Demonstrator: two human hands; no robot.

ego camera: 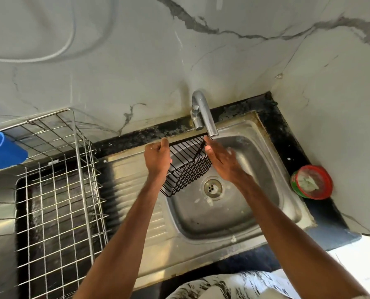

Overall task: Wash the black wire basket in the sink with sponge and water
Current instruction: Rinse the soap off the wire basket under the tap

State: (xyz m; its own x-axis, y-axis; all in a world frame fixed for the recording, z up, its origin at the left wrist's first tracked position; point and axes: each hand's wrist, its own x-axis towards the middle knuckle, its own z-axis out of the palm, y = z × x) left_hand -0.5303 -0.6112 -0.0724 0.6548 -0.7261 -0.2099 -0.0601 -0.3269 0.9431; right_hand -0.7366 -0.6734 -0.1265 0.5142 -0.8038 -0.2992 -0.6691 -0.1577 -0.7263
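A black stone counter (287,134) in a kitchen corner carried a stainless steel sink (201,240) with a ribbed drainboard on its left side. Nearest the camera, a black-and-white patterned garment (223,285) showed at the bottom edge, and two bare forearms reached forward over the sink's front rim. Beyond them lay the round drain (212,188) in the floor of the bowl. Just past the drain, the black wire basket (188,167) was held tilted above the left part of the bowl, its lower corner close to the bowl's left wall and its upper rim up under the spout. The left hand (157,157) was clenched around the basket's upper left rim. The right hand (221,160) lay flat with straight fingers against the basket's right side, fingertips just below the spout, with pale flecks on its back. The chrome faucet (203,113) curved over the back rim; whether water ran could not be told. To the left stood a wire dish rack (56,190) with a blue plastic holder (0,149) on its far corner. On the right counter sat a round red-and-green tub (311,182). Behind rose a pale veined marble wall (136,61).
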